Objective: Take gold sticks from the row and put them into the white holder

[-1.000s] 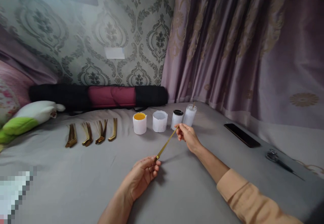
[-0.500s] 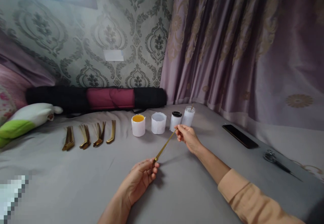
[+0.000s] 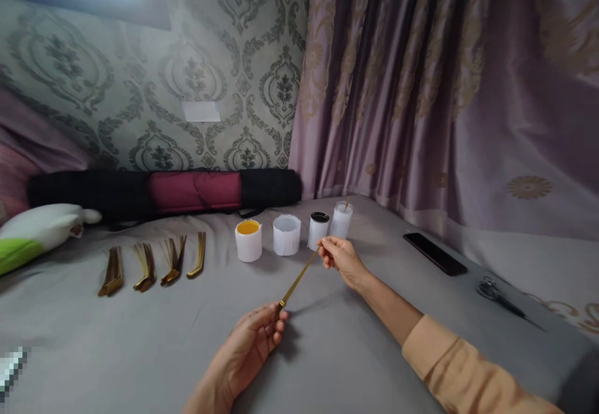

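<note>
A thin gold-coloured strip (image 3: 297, 286) slants between my hands above the grey sheet. My left hand (image 3: 253, 345) pinches its near end, where a fold or band shows; the fingers hide part of that end. Farther away, my right hand (image 3: 344, 261) grips the strip's other tip between thumb and fingers, just in front of a white-wrapped tin with a dark inside (image 3: 319, 236). To the left lie several bunches of bent gold strips (image 3: 145, 270) in a row.
A white tub of yellow (image 3: 249, 245), a pale tub (image 3: 286, 239) and a jar with a stick (image 3: 341, 219) stand behind my hands. Right are a phone (image 3: 435, 253) and scissors (image 3: 500, 298). A long black-and-maroon bag (image 3: 196, 190) and a plush toy (image 3: 42, 233) lie at the back.
The whole view has shifted, so the surroundings sit slightly farther left and lower. Both hands keep hold of the gold strip in nearly the same pose.
</note>
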`<act>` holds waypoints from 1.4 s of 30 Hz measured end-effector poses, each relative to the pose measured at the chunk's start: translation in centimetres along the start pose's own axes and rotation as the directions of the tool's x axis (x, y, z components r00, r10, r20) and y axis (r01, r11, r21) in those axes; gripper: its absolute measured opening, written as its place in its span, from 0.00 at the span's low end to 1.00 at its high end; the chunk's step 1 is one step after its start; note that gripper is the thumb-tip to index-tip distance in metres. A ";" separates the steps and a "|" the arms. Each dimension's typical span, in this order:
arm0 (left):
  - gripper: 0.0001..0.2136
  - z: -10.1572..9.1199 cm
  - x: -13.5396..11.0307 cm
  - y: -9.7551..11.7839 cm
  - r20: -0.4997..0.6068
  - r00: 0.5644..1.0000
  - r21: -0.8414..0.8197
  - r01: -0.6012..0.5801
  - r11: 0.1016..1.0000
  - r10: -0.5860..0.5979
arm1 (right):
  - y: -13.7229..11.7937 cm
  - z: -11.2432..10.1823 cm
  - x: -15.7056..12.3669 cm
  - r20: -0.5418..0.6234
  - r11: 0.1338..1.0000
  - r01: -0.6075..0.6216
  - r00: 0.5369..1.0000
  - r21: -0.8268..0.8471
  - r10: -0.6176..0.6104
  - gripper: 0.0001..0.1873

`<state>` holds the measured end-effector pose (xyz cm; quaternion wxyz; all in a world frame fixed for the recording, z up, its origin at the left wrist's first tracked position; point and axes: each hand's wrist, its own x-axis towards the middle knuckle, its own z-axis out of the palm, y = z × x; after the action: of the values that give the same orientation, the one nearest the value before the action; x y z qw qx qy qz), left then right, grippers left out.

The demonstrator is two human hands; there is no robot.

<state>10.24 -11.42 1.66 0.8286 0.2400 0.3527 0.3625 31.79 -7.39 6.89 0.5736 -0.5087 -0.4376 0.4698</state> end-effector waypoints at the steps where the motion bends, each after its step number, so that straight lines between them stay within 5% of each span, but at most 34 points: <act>1: 0.09 0.0 0.0 0.0 -0.006 1.000 0.002 0.000 1.000 0.000 | -0.1 0.0 0.0 -0.005 1.000 0.000 1.000 -0.002 0.000 0.14; 9: 0.10 0.1 -0.1 0.2 -0.011 1.000 -0.013 0.008 1.000 -0.008 | -0.8 -1.7 0.5 -0.038 0.999 0.052 0.998 -0.001 -0.052 0.14; 16: 0.12 -0.1 -0.2 0.3 -0.036 0.999 -0.029 0.018 0.999 -0.019 | -4.2 -4.8 1.5 -0.132 0.990 0.140 0.981 -0.032 -0.143 0.12; 25: 0.11 -0.3 0.1 0.4 -0.052 0.998 -0.067 0.021 0.998 -0.024 | -9.0 -8.1 3.0 -0.313 0.976 0.182 0.926 -0.121 -0.211 0.05; 35: 0.11 -0.5 0.1 0.4 -0.055 0.998 -0.095 0.022 0.995 -0.027 | -11.7 -10.1 4.2 -0.374 0.950 0.221 0.881 -0.219 -0.291 0.04; 42: 0.11 -0.5 0.1 0.5 -0.054 0.998 -0.093 0.018 0.995 -0.023 | -13.5 -11.2 5.8 -0.445 0.900 0.251 0.801 -0.357 -0.400 0.06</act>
<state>9.76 -10.94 1.63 0.8326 0.1875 0.3604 0.3763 45.05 -4.21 19.33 0.6629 -0.6063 -0.4143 0.1458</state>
